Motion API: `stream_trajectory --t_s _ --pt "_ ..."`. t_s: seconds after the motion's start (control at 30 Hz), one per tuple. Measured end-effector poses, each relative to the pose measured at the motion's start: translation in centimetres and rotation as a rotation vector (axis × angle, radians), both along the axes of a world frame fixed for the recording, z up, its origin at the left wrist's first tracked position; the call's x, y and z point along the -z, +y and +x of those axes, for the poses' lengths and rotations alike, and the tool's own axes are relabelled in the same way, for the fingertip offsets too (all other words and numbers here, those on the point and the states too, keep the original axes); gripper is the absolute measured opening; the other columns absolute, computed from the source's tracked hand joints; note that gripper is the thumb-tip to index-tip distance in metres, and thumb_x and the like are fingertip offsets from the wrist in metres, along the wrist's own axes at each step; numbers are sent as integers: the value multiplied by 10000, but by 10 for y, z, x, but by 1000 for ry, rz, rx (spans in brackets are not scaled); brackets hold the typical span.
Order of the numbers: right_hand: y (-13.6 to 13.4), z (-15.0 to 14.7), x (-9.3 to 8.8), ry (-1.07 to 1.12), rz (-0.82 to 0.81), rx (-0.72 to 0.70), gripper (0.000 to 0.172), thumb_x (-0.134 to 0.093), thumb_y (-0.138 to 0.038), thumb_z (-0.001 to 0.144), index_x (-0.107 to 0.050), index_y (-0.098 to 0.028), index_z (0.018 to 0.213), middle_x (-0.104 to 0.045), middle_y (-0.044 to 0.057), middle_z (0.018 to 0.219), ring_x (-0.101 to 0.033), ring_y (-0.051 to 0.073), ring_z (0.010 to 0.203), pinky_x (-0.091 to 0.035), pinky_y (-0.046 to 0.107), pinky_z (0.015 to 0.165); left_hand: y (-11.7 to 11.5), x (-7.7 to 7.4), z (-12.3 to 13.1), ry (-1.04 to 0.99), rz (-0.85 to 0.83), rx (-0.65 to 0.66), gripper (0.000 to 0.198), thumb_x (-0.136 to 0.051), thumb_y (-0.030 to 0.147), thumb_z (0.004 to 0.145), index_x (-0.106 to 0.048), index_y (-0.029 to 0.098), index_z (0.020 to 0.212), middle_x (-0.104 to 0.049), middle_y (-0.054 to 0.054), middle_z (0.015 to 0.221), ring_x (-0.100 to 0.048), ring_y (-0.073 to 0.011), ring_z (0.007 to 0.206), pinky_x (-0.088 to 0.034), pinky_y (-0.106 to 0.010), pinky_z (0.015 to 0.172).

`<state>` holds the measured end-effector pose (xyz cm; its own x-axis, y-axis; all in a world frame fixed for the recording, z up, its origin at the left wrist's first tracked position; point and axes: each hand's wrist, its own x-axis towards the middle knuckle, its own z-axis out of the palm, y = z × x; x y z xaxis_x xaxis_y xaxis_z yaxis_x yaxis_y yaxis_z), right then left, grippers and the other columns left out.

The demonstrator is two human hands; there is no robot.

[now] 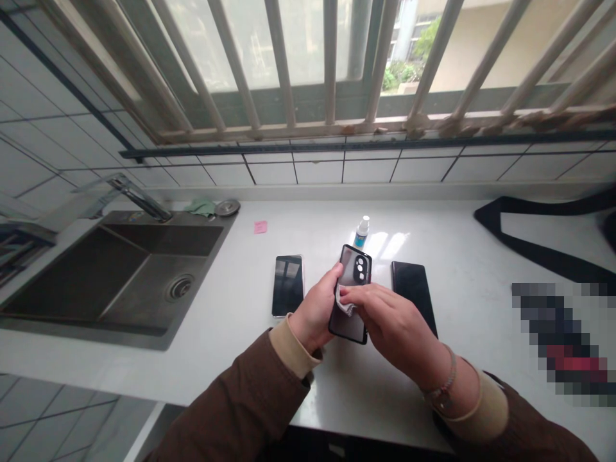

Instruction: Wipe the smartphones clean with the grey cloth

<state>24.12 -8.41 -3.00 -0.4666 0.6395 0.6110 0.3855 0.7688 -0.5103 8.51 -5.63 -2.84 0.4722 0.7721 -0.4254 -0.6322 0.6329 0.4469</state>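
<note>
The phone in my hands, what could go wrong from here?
The left hand grips the phone by its side, so pressure from the cloth in the right hand might make it slip onto the counter. The upright bottle near the phone's top could get knocked over.

So you've got brown sleeves (235, 391), tan cuffs (291, 350), a whitish cloth (345, 308), greyish phone (355, 326) with black edges (348, 338), white-and-blue bottle (360, 234), pink note (260, 227), white tiles (320, 172) with dark lines.

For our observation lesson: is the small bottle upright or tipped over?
Upright: the small bottle stands on the counter with its white top uppermost.
</note>
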Motion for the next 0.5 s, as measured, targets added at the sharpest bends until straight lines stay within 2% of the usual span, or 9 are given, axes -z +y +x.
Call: stream_trajectory --t_s 0.17,0.3,0.4,0.5 --pt "-6 -3 -4 -15 -41 -173 217 -521 -90 1075 -673 -181 1200 -798 106 1172 -762 227 1092 -641 398 957 4 -4 -5 183 0 -78 607 -348 486 1104 -768 49 1075 -794 -184 973 -759 -240 830 -593 -341 823" --pt "-8 -3 -7 -6 -111 -260 214 -503 -119 1091 -677 -189 1194 -803 88 1133 -768 205 1035 -646 372 908 5 -4 -10 194 21 -71 600 -358 513 1095 -759 66 1094 -788 -181 988 -746 -230 802 -593 -338 780" --pt "-9 -1 -9 29 -214 -250 213 -520 -144 1088 -693 -212 1192 -811 65 1121 -777 192 1031 -649 354 907 5 -4 -10 175 27 -59 585 -362 499 1095 -756 66 1095 -786 -178 992 -747 -231 818 -593 -333 788" --pt "-10 1 -9 151 -383 -141 221 -536 -186 1089 -733 -242 1172 -825 36 1094 -796 183 984 -664 325 867 6 -3 -8 114 36 -63 560 -370 473 1092 -759 71 1090 -789 -167 983 -752 -238 841 -596 -340 822"
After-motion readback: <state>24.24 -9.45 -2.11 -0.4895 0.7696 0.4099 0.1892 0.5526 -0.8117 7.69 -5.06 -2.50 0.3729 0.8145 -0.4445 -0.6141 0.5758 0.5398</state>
